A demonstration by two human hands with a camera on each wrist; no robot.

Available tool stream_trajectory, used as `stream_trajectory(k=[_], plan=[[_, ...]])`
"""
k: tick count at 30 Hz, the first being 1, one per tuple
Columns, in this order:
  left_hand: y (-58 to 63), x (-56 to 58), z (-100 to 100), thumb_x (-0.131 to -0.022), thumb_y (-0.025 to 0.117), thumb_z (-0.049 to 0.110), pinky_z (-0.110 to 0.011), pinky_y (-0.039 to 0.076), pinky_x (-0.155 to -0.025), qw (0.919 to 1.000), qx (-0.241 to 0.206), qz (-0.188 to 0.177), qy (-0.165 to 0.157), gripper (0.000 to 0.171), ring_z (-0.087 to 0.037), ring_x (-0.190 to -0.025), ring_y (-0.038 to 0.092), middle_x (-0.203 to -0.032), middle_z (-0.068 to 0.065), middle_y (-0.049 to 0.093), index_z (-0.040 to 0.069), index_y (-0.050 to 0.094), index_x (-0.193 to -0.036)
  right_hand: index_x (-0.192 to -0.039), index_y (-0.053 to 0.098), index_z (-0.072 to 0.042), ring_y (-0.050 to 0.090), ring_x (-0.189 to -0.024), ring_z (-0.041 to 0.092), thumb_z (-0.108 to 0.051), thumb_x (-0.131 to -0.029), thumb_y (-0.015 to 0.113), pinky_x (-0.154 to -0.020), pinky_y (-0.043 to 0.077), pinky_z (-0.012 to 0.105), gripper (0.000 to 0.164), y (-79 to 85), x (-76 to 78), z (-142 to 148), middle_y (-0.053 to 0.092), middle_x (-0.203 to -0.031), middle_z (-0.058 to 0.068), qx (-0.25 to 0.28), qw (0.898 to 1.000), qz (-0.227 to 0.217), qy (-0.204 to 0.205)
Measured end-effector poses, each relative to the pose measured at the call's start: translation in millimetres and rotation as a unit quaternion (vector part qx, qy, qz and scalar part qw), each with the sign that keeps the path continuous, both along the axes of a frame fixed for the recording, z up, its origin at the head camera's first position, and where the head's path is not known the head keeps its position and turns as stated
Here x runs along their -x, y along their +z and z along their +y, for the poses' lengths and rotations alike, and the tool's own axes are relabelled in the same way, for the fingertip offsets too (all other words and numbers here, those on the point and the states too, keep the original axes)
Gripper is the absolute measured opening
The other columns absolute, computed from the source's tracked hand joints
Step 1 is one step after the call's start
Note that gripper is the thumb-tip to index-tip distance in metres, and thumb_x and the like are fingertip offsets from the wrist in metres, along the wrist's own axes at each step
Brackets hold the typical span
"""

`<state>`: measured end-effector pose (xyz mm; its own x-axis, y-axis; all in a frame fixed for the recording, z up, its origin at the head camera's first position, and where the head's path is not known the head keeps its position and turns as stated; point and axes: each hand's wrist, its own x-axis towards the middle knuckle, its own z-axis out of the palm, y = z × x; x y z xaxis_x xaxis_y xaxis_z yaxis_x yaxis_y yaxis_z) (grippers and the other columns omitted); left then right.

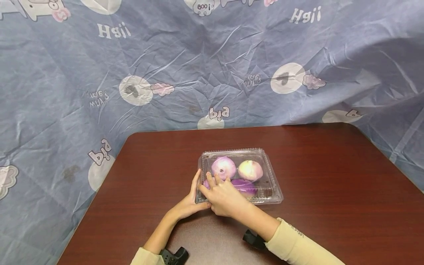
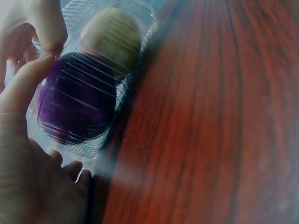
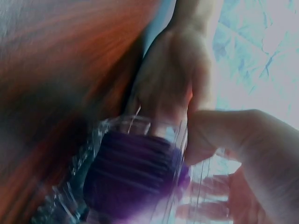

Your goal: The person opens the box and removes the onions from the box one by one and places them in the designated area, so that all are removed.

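A clear plastic clamshell box [image 1: 269, 191] rests on the table with its lid over several round things. Inside are a pale purple ball-like thing [image 1: 223, 167], a cream-and-pink one [image 1: 250, 170] and a darker purple one [image 2: 77, 98]. My left hand [image 1: 188, 204] grips the box's front left corner, fingers along its left side and thumb at the front. Over the same corner lies my right hand [image 1: 225, 197], fingers spread on the lid and thumb bent to the rim, close to the left thumb. It partly covers the purple things.
The box stands on a dark reddish wooden table [image 1: 331, 184]. Behind the table hangs a blue-grey printed cloth [image 1: 212, 55], which also runs down both sides. Dark wrist devices [image 1: 175, 255] sit at the cuffs of light yellow sleeves [image 1: 298, 243].
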<state>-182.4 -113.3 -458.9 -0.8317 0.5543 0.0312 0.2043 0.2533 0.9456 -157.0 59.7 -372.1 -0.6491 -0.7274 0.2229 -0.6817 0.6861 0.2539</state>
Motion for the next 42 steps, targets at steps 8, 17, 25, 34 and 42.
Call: stream_trajectory(k=[8,17,25,34,42], plan=[[-0.9,0.3,0,-0.081,0.065,0.037,-0.065,0.011,-0.105,0.9999,-0.001,0.011,0.000,0.102,-0.037,-0.139,-0.006,-0.152,-0.004,-0.019,0.040,-0.018,-0.140,-0.113,0.052,-0.017,0.061,-0.102,0.034,-0.037,-0.072,0.071,-0.069,0.054,0.050,0.049,-4.3,-1.2,-1,0.060,-0.118,0.020,0.005,0.999,0.052,-0.002],[1.9,1.8,-2,-0.082,0.061,0.045,-0.069,0.006,-0.103,0.9997,-0.014,0.010,-0.020,0.099,-0.036,-0.139,-0.013,-0.151,-0.003,-0.023,0.038,-0.018,-0.140,-0.112,0.054,-0.019,0.064,-0.095,0.029,-0.041,-0.074,0.068,-0.067,0.055,0.039,0.046,-1.8,5.8,4,0.062,-0.115,0.017,0.010,0.998,0.057,0.025],[2.3,2.2,-3,-0.084,0.060,0.042,-0.068,0.004,-0.103,0.9990,-0.027,-0.006,-0.034,0.098,-0.034,-0.138,-0.015,-0.150,-0.003,-0.024,0.040,-0.020,-0.139,-0.110,0.056,-0.019,0.065,-0.086,0.027,-0.037,-0.070,0.071,-0.063,0.055,0.035,0.046,3.7,12.4,5,0.064,-0.109,0.017,0.004,0.998,0.036,0.053],[3.3,0.6,-2,-0.087,0.058,0.031,-0.067,-0.005,-0.103,0.9987,-0.047,-0.011,-0.018,0.093,-0.029,-0.138,-0.020,-0.150,-0.001,-0.025,0.037,-0.018,-0.141,-0.108,0.054,-0.020,0.064,-0.082,0.023,-0.039,-0.072,0.067,-0.069,0.052,0.038,0.043,14.1,25.1,4,0.064,-0.111,0.012,-0.029,0.996,-0.048,0.069],[0.9,3.3,-1,-0.087,0.059,0.029,-0.068,-0.004,-0.103,0.9986,-0.047,-0.008,-0.023,0.094,-0.029,-0.138,-0.018,-0.150,0.001,-0.025,0.035,-0.018,-0.141,-0.111,0.057,-0.024,0.064,-0.068,0.018,-0.042,-0.072,0.068,-0.063,0.052,0.036,0.044,19.3,32.4,6,0.066,-0.105,0.010,-0.037,0.993,-0.073,0.086]])
